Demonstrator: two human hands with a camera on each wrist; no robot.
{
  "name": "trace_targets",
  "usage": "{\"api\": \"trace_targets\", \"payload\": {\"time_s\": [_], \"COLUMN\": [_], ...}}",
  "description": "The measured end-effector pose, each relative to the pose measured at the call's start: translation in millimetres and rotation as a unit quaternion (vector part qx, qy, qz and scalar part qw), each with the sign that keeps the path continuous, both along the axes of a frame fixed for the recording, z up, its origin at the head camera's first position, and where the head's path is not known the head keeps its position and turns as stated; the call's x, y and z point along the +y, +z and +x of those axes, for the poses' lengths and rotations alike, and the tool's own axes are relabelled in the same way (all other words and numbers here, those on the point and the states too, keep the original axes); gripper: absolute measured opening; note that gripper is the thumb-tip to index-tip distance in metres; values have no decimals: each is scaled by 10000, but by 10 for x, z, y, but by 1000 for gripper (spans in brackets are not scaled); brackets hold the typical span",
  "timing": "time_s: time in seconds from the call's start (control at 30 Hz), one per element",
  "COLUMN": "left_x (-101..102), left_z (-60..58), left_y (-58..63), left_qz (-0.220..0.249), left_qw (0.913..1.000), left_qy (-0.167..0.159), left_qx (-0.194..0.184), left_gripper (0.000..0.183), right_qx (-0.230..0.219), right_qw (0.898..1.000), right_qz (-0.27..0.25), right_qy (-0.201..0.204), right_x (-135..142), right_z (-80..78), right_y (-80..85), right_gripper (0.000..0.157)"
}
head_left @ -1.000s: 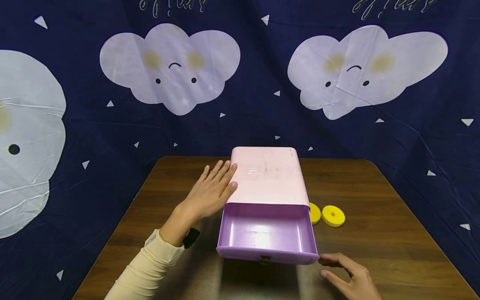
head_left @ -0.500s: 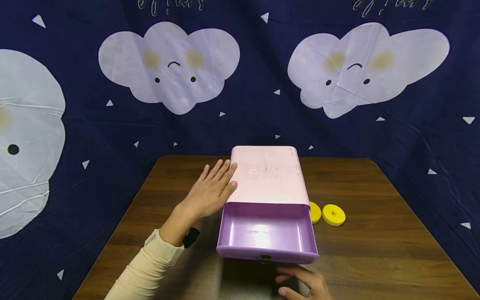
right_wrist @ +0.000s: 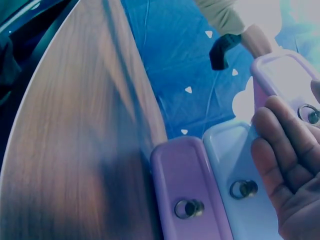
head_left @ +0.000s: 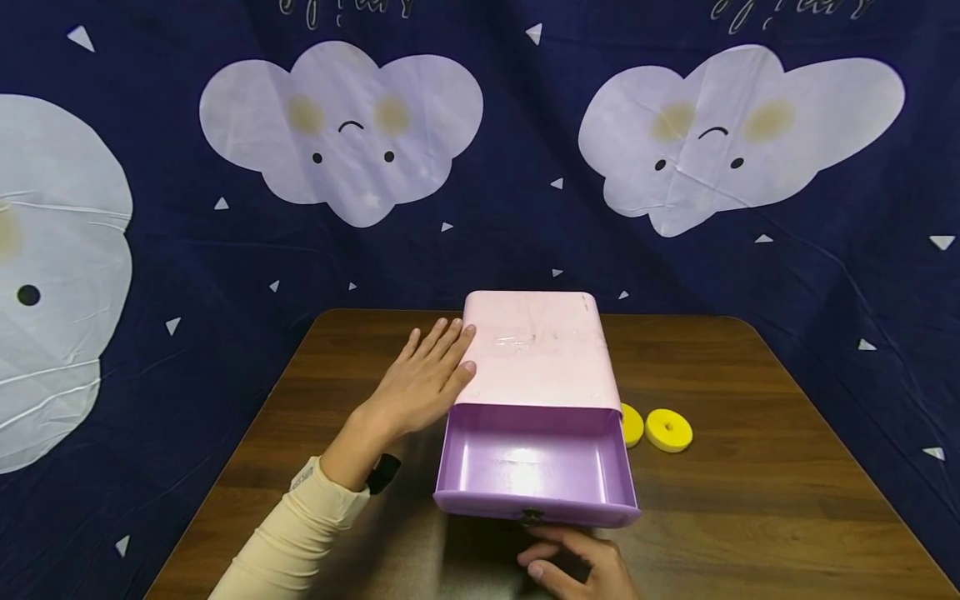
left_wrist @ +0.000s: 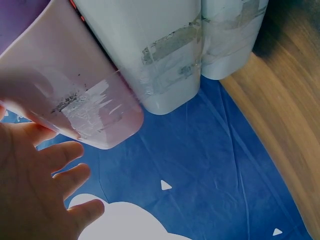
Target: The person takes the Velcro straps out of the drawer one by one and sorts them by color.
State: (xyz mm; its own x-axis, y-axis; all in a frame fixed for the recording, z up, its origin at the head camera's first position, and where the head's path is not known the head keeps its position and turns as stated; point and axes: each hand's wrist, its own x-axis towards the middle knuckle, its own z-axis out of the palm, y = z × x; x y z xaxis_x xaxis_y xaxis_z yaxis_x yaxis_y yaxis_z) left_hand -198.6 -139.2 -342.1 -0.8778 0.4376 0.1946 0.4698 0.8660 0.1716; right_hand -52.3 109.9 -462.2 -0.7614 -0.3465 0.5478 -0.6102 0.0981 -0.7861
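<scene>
A pink drawer unit (head_left: 534, 354) stands in the middle, its top purple drawer (head_left: 521, 462) pulled out with nothing inside. My left hand (head_left: 420, 383) lies with straight fingers along the unit's upper left edge; in the left wrist view the same hand (left_wrist: 45, 170) is beside the pink casing (left_wrist: 85, 95). Below the drawer front, my right hand (head_left: 581, 562) has its fingertips close to the metal ring pull (head_left: 532, 516). In the right wrist view, the right hand's fingers (right_wrist: 277, 132) extend loosely near the pulled-out drawer's ring (right_wrist: 309, 114).
Two yellow discs with centre holes are on the right: a whole one (head_left: 669, 431) and another (head_left: 632, 426) partly hidden by the unit. Under the top drawer are a light blue drawer (right_wrist: 232, 155) and a purple one (right_wrist: 182, 170), both with ring pulls. Everything stands on a wooden table (head_left: 750, 500).
My right hand has moved left from the drawer's right front corner to below its ring pull. The left hand and the drawer have stayed in place.
</scene>
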Motion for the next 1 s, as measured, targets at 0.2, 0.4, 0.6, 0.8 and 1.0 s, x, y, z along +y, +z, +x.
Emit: {"api": "trace_targets", "payload": {"time_s": [0.2,0.4,0.6,0.8,1.0], "left_x": [7,12,15,11,4], "left_z": [4,7,3,-4,-1], "left_y": [9,11,7,6,10], "left_qz": [4,7,-37,-61,-82], "left_qw": [10000,10000,10000,10000,10000], "left_qy": [-2,-29,-30,4,35], "left_qx": [-27,17,30,1,-21], "left_gripper": [58,58,58,58,58], "right_qx": [-642,-961,-488,-541,-1021], "right_qw": [9975,9939,9959,9954,9903], "right_qz": [-261,-498,-760,-774,-728], "right_qy": [-115,-219,-21,-163,-590], "right_x": [-63,-121,-154,-163,-194], "right_z": [36,42,-3,-23,-26], "right_y": [85,133,131,164,225], "right_gripper": [24,14,17,15,14]}}
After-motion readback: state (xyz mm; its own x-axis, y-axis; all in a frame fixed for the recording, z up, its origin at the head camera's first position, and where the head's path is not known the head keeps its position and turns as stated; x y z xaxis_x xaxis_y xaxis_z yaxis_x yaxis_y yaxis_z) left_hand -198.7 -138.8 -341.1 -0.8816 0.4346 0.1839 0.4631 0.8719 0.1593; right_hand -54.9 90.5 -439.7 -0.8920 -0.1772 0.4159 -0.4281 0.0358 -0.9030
